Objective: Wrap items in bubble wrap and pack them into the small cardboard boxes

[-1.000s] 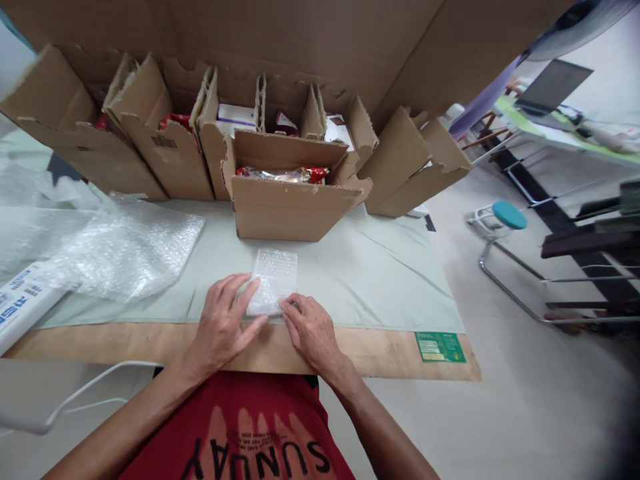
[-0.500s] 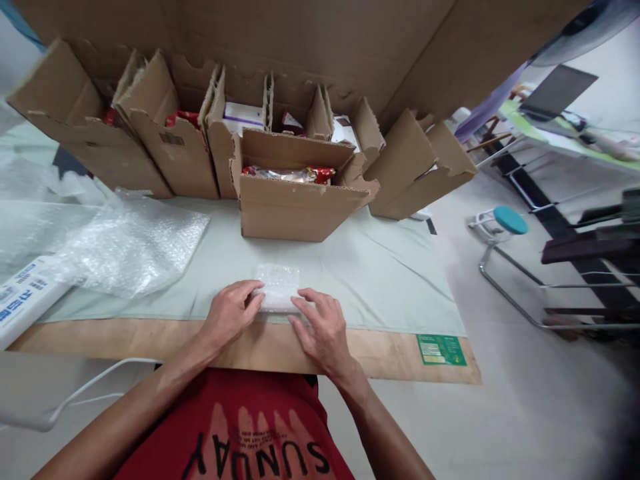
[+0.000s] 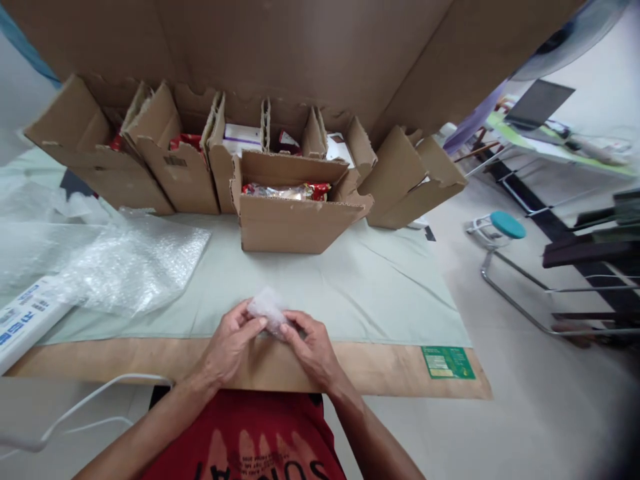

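A small bubble-wrap packet (image 3: pixel 269 310) is held between my two hands, near the front edge of the cloth-covered table (image 3: pixel 380 287). My left hand (image 3: pixel 234 340) is closed on its left side, thumb on top. On the right side, my right hand (image 3: pixel 311 343) pinches it between thumb and fingers. What the wrap encloses, if anything, cannot be made out. Left of my hands, a large loose sheet of bubble wrap (image 3: pixel 135 260) lies crumpled on the cloth.
An open cardboard bin (image 3: pixel 285 227) with red and clear wrapped items stands ahead. Behind it, several cardboard bins (image 3: pixel 193 177) line a tall cardboard panel (image 3: pixel 280 53). A white box with blue print (image 3: pixel 30 320) lies at far left. A teal stool (image 3: pixel 507 225) stands on the floor at right.
The bubble-wrap packet lay flat with an unfolded flap on the cloth; now it is folded smaller, tilted and lifted in both hands. My fingers have closed on it. The view has shifted slightly.
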The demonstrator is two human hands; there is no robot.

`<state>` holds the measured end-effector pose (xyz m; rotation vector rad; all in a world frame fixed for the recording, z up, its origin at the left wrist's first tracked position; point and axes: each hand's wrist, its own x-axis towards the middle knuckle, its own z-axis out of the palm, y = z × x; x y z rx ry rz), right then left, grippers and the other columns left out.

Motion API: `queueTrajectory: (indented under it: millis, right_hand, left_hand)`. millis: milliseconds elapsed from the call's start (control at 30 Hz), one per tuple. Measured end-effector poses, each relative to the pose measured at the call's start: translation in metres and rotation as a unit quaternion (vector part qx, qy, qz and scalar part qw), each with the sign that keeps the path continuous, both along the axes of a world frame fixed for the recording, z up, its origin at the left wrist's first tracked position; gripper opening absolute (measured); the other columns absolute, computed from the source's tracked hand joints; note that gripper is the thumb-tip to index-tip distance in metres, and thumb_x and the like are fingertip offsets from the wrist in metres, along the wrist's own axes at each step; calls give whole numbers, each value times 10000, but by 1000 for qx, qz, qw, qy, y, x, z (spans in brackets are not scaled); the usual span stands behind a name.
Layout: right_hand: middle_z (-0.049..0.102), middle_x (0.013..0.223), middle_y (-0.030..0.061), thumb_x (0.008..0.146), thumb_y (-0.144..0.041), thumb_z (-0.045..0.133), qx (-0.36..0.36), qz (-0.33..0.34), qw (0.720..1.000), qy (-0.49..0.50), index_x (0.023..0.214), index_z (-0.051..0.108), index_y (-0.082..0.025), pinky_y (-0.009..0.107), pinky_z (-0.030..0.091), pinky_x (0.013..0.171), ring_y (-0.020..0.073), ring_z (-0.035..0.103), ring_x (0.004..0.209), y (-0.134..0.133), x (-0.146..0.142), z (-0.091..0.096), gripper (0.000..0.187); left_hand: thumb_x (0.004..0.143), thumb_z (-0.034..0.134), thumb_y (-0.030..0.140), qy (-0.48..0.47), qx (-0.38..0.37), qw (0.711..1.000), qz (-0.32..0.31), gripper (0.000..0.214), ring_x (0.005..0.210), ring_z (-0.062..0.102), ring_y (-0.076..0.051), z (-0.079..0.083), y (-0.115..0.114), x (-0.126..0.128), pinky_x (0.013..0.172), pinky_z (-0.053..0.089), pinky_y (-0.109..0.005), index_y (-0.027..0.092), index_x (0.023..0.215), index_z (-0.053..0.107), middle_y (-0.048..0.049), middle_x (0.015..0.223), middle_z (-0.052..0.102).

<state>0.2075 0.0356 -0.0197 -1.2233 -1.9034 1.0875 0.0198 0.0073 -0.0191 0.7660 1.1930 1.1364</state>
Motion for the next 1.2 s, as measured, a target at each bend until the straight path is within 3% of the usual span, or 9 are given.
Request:
queueTrajectory:
  millis: [67, 200, 400, 500, 600, 700, 800, 967, 1200]
  right_hand:
    - [729, 1173, 97, 922, -320, 648, 35, -16, 999, -11, 1143, 706, -238, 430, 540, 975, 257, 682, 1087, -1, 6, 6, 242]
    - [614, 1394, 142, 800, -421, 808, 42, 18, 998, -31, 1460, 506, -265, 442, 550, 965, 267, 662, 1106, 10, 22, 27, 742]
    - [729, 861, 12, 909, -220, 645, 50, 86, 992, -81, 980, 718, -249, 336, 544, 775, 199, 669, 809, 37, 29, 69, 106]
    - [727, 815, 10, 916, -245, 641, 76, 58, 993, -73, 910, 719, -236, 299, 524, 626, 183, 650, 702, 57, 41, 100, 79]
    - [748, 861, 16, 921, -309, 685, 172, -29, 984, -46, 1004, 734, -254, 294, 536, 598, 184, 663, 697, 81, 57, 140, 111]
    - [764, 973, 19, 912, -325, 718, 300, -98, 948, -32, 1065, 726, -284, 331, 579, 719, 201, 705, 808, 114, 63, 178, 159]
    - [758, 1016, 20, 944, -287, 655, 366, -59, 925, -81, 1058, 719, -268, 343, 569, 788, 198, 709, 881, 154, 56, 203, 132]
    - [734, 1016, 25, 918, -151, 520, 299, 121, 908, -268, 981, 731, -234, 316, 528, 778, 185, 683, 890, 218, 36, 208, 235]
    - [694, 787, 2, 789, -37, 604, 218, 255, 848, -411, 744, 718, -230, 278, 422, 643, 161, 625, 701, 250, 12, 173, 229]
  left_hand:
    - [808, 678, 362, 48, 18, 999, -7, 326, 942, 722, -219, 5, 3, 5, 883, 577, -362, 177, 1077, 676, -68, 1004, 774]
    - [858, 599, 251, 186, 109, 973, -77, 286, 970, 719, -203, 19, 6, 12, 860, 579, -323, 204, 1126, 689, -49, 1058, 774]
    - [916, 576, 219, 313, 265, 906, -110, 291, 948, 730, -192, 41, 17, 13, 819, 612, -320, 234, 1199, 643, -51, 1085, 765]
    - [920, 630, 243, 425, 375, 824, -9, 434, 1166, 686, -256, 62, 43, 2, 958, 599, -419, 226, 1348, 566, -125, 1323, 677]
    - [947, 596, 202, 523, 393, 747, 121, 426, 1148, 696, -254, 87, 81, -11, 987, 584, -436, 222, 1371, 555, -157, 1502, 541]
    - [952, 567, 186, 573, 342, 728, 159, 400, 969, 736, -201, 102, 113, -20, 876, 606, -354, 216, 1351, 571, -123, 1436, 605]
    - [974, 520, 179, 582, 340, 727, 133, 215, 882, 728, -182, 98, 122, -23, 820, 589, -306, 212, 1132, 663, -45, 1086, 744]
    - [979, 510, 156, 564, 392, 719, 107, 205, 914, 733, -177, 78, 106, -22, 823, 595, -305, 236, 1093, 660, -36, 1064, 731]
    - [964, 534, 142, 561, 403, 716, 103, 220, 867, 745, -171, 76, 108, -26, 775, 628, -313, 242, 1113, 663, -34, 1047, 736]
